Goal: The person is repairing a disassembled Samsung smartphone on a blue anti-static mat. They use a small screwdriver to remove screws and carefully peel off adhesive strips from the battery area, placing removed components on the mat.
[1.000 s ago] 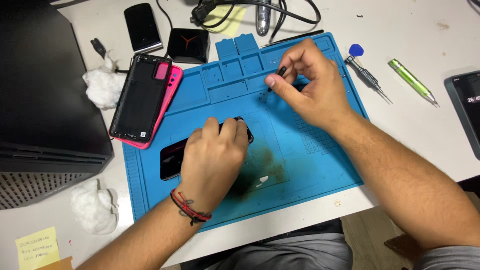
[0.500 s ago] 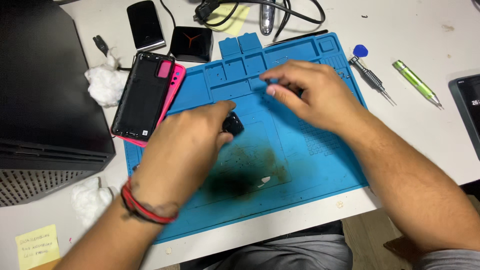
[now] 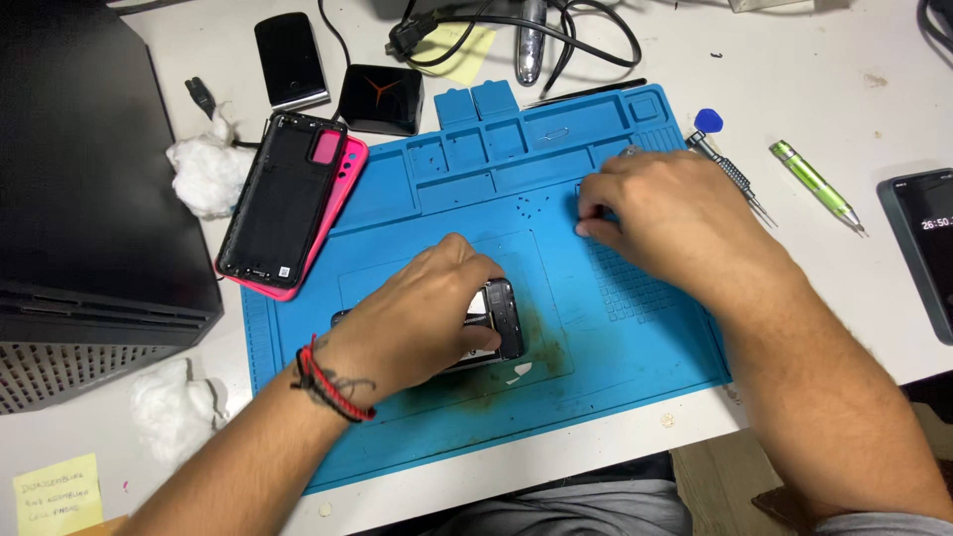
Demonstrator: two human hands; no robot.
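Blue silicone repair mat (image 3: 417, 437) underlies both hands, I note. Left hand (image 3: 417, 323): fingers curled over the opened phone (image 3: 501, 318), pinning it flat at mat centre, likely to stop it sliding. Right hand (image 3: 675, 213): fingertips (image 3: 588, 223) pinched low against the mat near its scattered tiny screws (image 3: 526, 206); I cannot tell what they hold, if anything. Outward: black back cover (image 3: 283, 199) stacked on pink case (image 3: 342, 194), parked off-centre left; screwdriver (image 3: 730, 169) and green pen tool (image 3: 814, 186) within right reach; cotton wads (image 3: 204, 174).
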